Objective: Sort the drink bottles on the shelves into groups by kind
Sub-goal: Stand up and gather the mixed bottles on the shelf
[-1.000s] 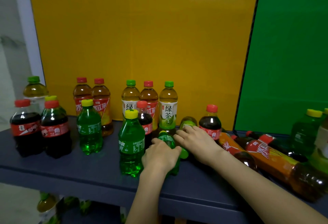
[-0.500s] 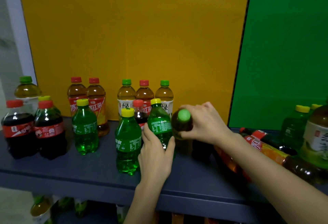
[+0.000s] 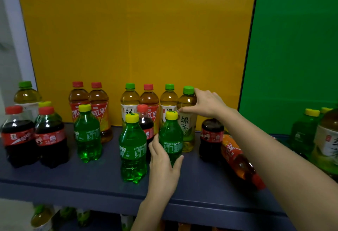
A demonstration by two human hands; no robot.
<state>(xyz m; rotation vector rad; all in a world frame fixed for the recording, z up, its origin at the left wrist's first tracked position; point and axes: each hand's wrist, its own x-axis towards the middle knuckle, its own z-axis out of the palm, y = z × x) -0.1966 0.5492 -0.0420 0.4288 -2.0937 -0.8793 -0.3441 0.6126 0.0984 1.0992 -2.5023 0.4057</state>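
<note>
The left hand is wrapped round the lower body of a green Sprite bottle, fingers on its left side and thumb on its right, and the bottle stands upright on the dark blue shelf. The right hand grasps a green tea bottle up high: the thumb presses at the shoulder and the fingers curve over beside the green cap. This bottle is upright too, just behind and to the right of the held Sprite bottle and touching the end of the back row. Just left of the left hand stands a second Sprite bottle, with a small cola bottle behind it. Another cola bottle stands under the right forearm, and an iced tea bottle lies on its side next to it. The back row against the yellow panel mixes red-capped and green-capped tea bottles. Farther left are a third Sprite bottle and two cola bottles side by side. At the far right, before the green panel, stand more green bottles, blurred.
</note>
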